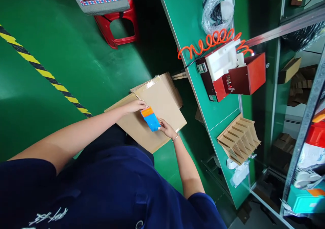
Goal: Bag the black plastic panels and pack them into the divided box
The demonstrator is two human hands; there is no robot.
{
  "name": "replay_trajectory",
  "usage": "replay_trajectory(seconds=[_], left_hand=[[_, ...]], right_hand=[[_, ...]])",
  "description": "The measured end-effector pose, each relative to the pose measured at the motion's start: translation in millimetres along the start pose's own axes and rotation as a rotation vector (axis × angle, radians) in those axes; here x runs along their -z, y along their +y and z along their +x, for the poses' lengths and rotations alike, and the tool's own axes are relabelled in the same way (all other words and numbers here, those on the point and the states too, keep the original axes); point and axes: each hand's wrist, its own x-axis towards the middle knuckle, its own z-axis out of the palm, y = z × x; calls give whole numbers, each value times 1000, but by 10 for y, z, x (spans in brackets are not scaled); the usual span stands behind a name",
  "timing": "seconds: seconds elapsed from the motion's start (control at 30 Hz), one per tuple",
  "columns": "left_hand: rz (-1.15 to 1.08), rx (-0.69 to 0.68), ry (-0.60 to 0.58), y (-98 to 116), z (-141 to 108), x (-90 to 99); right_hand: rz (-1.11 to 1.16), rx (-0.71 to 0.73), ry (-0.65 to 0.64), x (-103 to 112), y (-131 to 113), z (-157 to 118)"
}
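Left hand (138, 106) is pinching the blue-and-orange packet (151, 120) at its far end, right hand (167, 128) is gripping the near end, over the carton (164, 98); handling's under way, what's left isn't showing.

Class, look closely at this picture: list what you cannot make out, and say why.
All in the head view:
- Underside of the blue-and-orange piece: faces away from the camera.
- Some fingertips of the right hand: behind that piece.
- Carton contents, if any: hidden by its cardboard.
- Machine lettering: too small.
- Cushion's far end: cut off by the top edge.
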Motion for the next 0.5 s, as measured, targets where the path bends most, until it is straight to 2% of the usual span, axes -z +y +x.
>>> replay_trajectory(seconds=[0.13, 0.27, 0.37, 0.5], left_hand=[[-141, 110, -17, 33, -42, 61], [-208, 173, -41, 59, -22, 62], [-191, 185, 4, 48, 32, 76], [-123, 163, 90, 20, 104, 108]], right_hand=[[-412, 154, 258, -290, -191, -56], [-821, 28, 439, -583, -394, 60], [-921, -89, 425, -680, -550, 174], [-1003, -145, 364, -680, -775, 254]])
